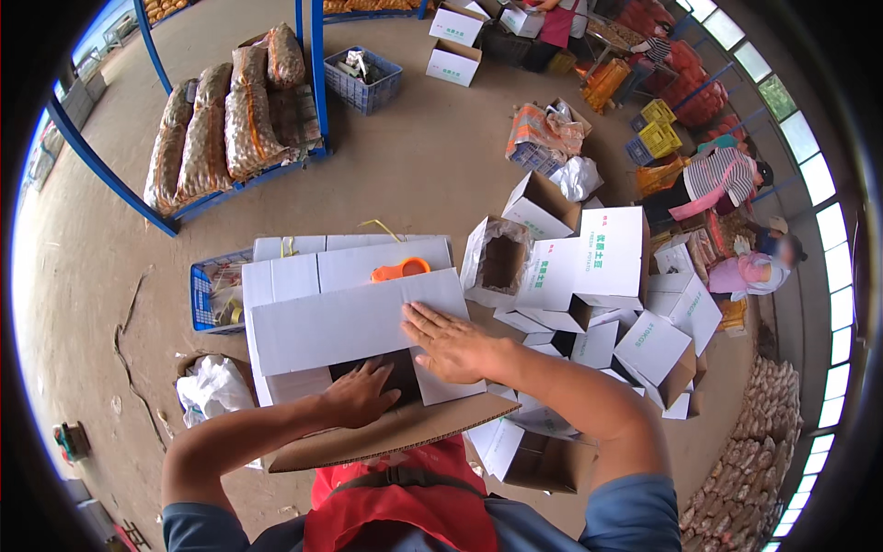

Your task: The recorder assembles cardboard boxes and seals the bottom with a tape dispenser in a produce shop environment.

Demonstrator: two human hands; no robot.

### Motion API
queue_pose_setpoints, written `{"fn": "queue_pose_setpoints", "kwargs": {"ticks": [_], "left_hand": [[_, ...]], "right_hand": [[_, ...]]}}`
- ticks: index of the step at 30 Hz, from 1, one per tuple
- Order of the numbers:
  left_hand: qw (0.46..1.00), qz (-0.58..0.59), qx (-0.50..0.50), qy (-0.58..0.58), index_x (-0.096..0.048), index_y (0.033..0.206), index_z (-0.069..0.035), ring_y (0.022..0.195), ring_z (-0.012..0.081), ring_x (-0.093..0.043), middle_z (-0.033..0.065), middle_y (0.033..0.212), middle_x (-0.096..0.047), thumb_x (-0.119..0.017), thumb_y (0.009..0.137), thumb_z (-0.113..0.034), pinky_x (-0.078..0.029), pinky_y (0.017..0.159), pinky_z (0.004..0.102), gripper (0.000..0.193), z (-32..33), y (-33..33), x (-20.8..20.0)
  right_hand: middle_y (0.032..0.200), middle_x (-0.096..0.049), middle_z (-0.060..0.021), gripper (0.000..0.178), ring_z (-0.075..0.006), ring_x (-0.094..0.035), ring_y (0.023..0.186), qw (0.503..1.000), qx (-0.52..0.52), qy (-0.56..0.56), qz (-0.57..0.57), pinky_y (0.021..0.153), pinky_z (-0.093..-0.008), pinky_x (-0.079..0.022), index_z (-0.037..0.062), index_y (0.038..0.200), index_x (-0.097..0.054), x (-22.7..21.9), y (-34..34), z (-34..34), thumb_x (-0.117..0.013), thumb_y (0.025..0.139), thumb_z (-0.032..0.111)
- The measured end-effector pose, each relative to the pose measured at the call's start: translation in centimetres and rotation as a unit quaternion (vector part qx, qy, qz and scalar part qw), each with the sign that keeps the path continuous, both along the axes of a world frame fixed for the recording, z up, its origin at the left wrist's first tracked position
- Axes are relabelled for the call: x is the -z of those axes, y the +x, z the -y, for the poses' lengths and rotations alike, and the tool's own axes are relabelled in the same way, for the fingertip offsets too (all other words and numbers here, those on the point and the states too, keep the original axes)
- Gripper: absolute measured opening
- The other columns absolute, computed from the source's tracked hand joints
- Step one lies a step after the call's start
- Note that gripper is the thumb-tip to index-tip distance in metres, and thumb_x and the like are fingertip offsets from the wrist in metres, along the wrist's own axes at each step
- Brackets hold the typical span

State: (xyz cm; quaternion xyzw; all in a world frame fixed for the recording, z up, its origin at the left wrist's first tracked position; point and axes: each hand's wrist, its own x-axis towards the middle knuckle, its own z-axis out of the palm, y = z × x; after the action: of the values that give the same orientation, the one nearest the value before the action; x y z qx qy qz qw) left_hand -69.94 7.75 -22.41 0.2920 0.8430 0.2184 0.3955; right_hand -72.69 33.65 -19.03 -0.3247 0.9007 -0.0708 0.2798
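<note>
In front of my body lies a white cardboard box (354, 319), its far flap folded inward and its near flap, brown inside, sticking out toward me. My right hand (451, 345) rests flat with fingers stretched, across the far flap's edge and a side flap. At the dark gap between the flaps, my left hand (363, 394) reaches in with its fingers extended; the fingertips are partly hard to make out. Neither hand grips anything. Just beyond the far flap, an orange tape dispenser (401, 269) sits on flat white cardboard (345, 244).
Several empty white boxes (612, 258) are heaped to my right. On my left stand a blue crate (213, 293) and a carton with white plastic sheeting (213, 388). Filled mesh sacks (248, 120) lie on a blue rack (320, 74). Co-workers (722, 179) are at the far right.
</note>
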Motion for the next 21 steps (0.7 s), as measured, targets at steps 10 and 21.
{"fn": "queue_pose_setpoints", "kwargs": {"ticks": [10,21], "left_hand": [[0.957,-0.253,0.121,0.073,-0.058,0.141,0.001,0.13,0.0384,-0.062,0.0226,0.14,-0.064,-0.068,0.095,-0.048,-0.044,0.115,0.0477,0.068,8.5,-0.4,-8.1],[0.931,-0.358,-0.068,-0.015,-0.041,0.157,0.001,0.161,0.0333,-0.021,0.0209,0.17,-0.03,-0.066,0.094,-0.033,-0.014,0.133,0.0465,0.076,8.4,-4.0,0.6]], "right_hand": [[0.176,-0.01,-0.0216,0.069,-0.0312,-0.007,0.164,0.983,0.036,-0.041,0.175,0.134,-0.0409,-0.011,0.0004,0.162,-0.037,-1.1,-3.9,-0.8,-0.025,0.114,0.05],[0.17,-0.035,-0.0158,0.061,-0.0299,-0.029,0.159,0.958,0.044,-0.193,-0.208,0.131,-0.0473,-0.02,0.0075,0.155,-0.049,5.6,2.2,-1.0,-0.055,0.105,0.042]]}}
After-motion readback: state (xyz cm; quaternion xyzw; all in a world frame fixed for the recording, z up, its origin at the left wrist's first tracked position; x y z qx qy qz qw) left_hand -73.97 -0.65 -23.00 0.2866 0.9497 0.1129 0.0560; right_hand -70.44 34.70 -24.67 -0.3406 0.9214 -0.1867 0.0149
